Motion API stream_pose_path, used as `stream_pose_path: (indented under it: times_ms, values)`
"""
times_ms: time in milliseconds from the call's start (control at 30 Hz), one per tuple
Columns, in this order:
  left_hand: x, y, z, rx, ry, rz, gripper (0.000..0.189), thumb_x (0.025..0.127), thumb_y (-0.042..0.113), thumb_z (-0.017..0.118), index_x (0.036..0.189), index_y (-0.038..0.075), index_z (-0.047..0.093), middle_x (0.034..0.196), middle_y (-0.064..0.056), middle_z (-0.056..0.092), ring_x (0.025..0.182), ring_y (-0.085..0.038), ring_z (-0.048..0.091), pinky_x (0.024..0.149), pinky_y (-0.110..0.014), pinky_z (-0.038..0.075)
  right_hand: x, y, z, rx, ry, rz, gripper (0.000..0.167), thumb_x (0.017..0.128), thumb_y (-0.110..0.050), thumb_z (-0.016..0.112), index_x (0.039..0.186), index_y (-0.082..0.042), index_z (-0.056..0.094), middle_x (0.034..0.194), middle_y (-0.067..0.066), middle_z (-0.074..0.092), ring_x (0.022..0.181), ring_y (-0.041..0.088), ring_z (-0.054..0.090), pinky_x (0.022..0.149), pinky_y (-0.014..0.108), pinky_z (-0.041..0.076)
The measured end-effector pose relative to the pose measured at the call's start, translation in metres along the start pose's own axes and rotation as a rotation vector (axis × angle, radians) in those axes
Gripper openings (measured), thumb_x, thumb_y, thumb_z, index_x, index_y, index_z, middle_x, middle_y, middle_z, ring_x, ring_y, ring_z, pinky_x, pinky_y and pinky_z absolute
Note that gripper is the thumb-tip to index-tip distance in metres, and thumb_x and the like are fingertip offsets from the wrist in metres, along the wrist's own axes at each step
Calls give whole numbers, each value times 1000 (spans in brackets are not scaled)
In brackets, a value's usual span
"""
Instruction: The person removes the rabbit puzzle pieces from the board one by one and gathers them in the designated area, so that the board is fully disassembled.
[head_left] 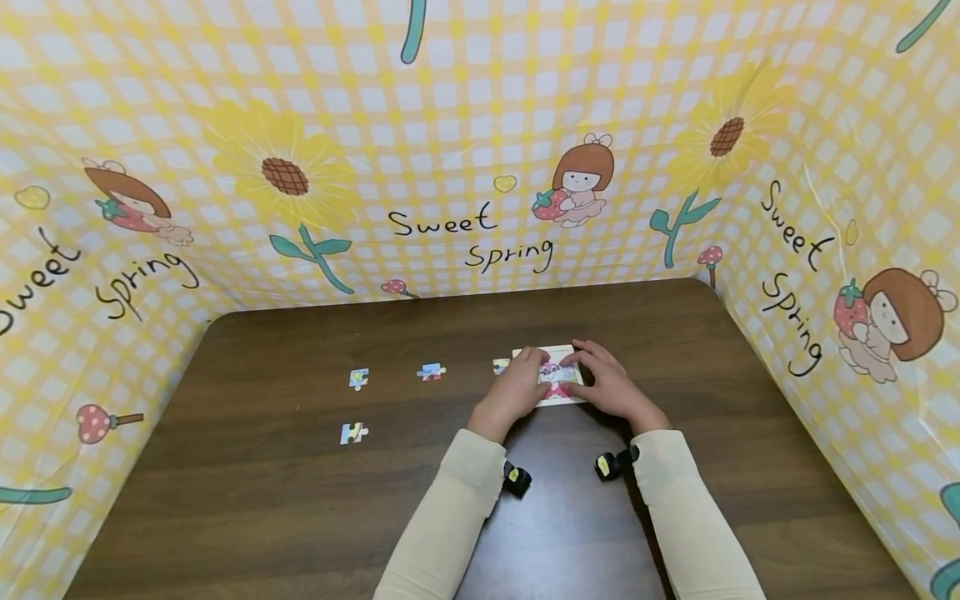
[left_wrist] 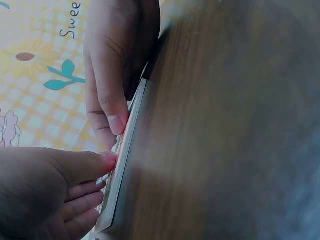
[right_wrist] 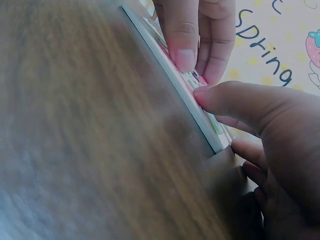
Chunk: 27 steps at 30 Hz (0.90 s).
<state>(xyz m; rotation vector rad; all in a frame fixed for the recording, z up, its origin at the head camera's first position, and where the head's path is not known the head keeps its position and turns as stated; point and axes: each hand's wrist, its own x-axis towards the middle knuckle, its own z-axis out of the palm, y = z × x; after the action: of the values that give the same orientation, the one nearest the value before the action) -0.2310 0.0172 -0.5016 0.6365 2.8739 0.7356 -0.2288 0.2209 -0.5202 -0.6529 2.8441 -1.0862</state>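
Observation:
A small jigsaw puzzle (head_left: pixel 557 372) with a pink cartoon figure lies in a shallow white-rimmed tray (head_left: pixel 557 349) toward the back right of the table. My left hand (head_left: pixel 512 390) covers its left side, thumb and fingertips on the pieces. From the right, my right hand (head_left: pixel 611 388) rests its thumb (right_wrist: pixel 220 97) on the picture near the front rim, other fingers spread toward the far and right edges. Both thumbs lie close together in the wrist views. The hands hide much of the picture. One loose puzzle piece (head_left: pixel 501 365) sits just left of the tray, partly behind my left hand.
Farther left lie more loose puzzle pieces: one in the middle (head_left: pixel 431 372), one left of it (head_left: pixel 358 378) and one nearer the front (head_left: pixel 352 433). The brown wooden table (head_left: pixel 247 500) is bordered by a yellow checked cloth (head_left: pixel 450 150) at the back and sides.

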Motion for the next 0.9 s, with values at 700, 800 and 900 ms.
stream_pose_path:
  times_ms: [700,800,900]
  values:
    - [3,-5,-6,82,48,45,36,93,20,67,127,11,64,123,-8,58,109,-20,59,93,-36,48,2,-1,-1,-9,-18,9,35,89,-29,72,120,-16,63,154,14,32,145,36,16,110,62,15]
    - [3,-4,-6,88,44,42,35,93,20,65,127,11,64,123,-9,59,110,-22,59,94,-37,48,1,0,-1,-9,-18,10,34,89,-29,72,119,-16,63,154,14,32,145,36,16,110,62,15]
    - [3,-3,-7,105,41,44,34,93,20,65,126,11,65,123,-9,59,110,-22,60,93,-38,49,1,0,-1,-7,-20,18,34,89,-29,72,120,-16,63,154,14,32,145,36,15,110,63,15]
